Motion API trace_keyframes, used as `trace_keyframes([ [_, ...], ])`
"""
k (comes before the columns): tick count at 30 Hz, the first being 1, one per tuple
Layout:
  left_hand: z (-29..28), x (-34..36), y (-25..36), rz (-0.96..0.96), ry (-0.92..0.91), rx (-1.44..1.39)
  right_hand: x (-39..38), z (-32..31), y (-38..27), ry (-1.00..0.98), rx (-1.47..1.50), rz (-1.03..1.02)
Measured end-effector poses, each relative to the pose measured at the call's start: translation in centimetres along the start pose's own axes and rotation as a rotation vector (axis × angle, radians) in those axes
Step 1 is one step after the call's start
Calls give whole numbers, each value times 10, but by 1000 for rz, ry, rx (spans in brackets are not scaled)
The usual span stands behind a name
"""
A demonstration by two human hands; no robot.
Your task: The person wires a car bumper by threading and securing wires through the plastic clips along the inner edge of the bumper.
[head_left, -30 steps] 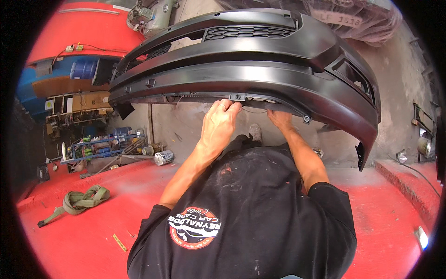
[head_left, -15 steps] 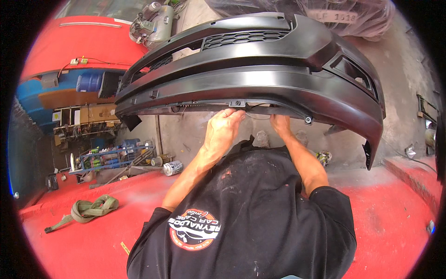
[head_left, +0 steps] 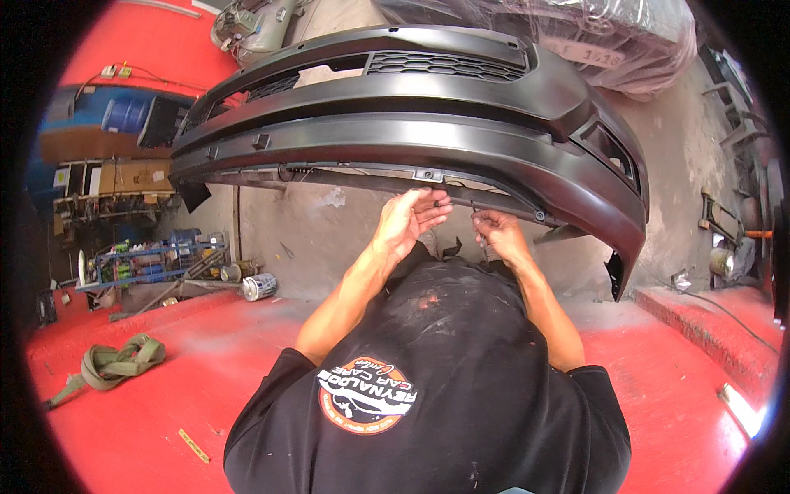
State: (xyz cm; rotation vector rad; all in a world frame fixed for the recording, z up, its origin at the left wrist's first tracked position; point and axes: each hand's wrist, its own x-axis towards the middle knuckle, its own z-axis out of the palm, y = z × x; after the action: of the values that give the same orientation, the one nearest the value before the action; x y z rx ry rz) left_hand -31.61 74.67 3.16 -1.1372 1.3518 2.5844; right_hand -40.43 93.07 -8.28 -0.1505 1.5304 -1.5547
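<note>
A large black car bumper (head_left: 395,132) stretches across the view, with hexagonal mesh grille inserts along its far part. My left hand (head_left: 409,218) is just below its near lower edge, by a small mounting tab (head_left: 428,175). Its palm is turned partly up and its fingers are loosely apart; a small dark spot at the fingers is too small to make out. To its right, my right hand (head_left: 500,235) is closed, thumb and forefinger pinching a thin dark wire-like piece (head_left: 474,207) close under the bumper's edge.
A plastic-wrapped vehicle (head_left: 609,41) stands beyond the bumper. On the left are a blue rack (head_left: 148,267), a can (head_left: 259,286) and a bundled green strap (head_left: 123,362) on the red floor. A raised red ledge (head_left: 699,321) runs along the right.
Both hands have come away slightly from the bumper's lower edge. The left hand's fingers have loosened and its palm has turned up. The view has shifted, moving the bumper slightly left.
</note>
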Motion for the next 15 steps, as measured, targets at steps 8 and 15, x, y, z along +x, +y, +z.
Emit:
trace_keyframes([
  [8, -13, -2, -13, -30, -229, -268, -19, 1, -34, -130, -258, -37],
  [15, -10, 3, -13, 349, -103, 624, -21, 16, -38, 29, -417, -402],
])
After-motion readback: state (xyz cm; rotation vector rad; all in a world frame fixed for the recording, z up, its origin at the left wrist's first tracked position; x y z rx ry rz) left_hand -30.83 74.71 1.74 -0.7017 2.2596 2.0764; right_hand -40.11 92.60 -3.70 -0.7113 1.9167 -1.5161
